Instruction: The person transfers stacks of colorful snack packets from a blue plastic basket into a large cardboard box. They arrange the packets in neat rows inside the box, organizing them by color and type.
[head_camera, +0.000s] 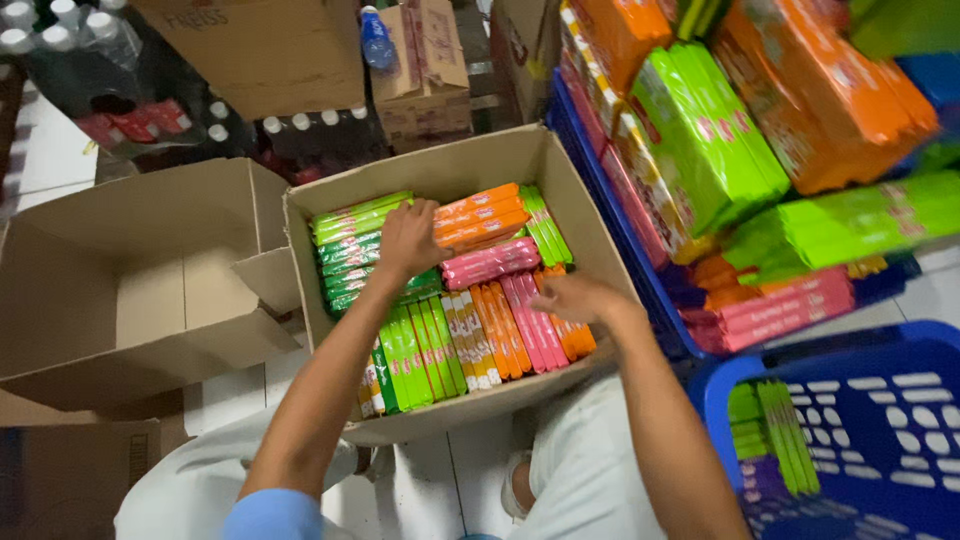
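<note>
Snack packs (455, 300) in cardboard box (570, 190) on pale tiled floor (430, 490), both hands' fingers (545, 290) flat upon them.

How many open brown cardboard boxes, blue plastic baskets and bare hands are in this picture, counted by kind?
Open brown cardboard boxes: 2 (one with snack packs, one empty)
Blue plastic baskets: 2
Bare hands: 2 (left hand, right hand)
Total: 6

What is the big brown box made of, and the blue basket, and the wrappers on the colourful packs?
The box looks like matte brown cardboard, with folded flaps and raw edges. The blue basket seems to be hard moulded plastic, its wall cut with slots. The packs appear wrapped in thin glossy plastic film, which catches the light.
</note>
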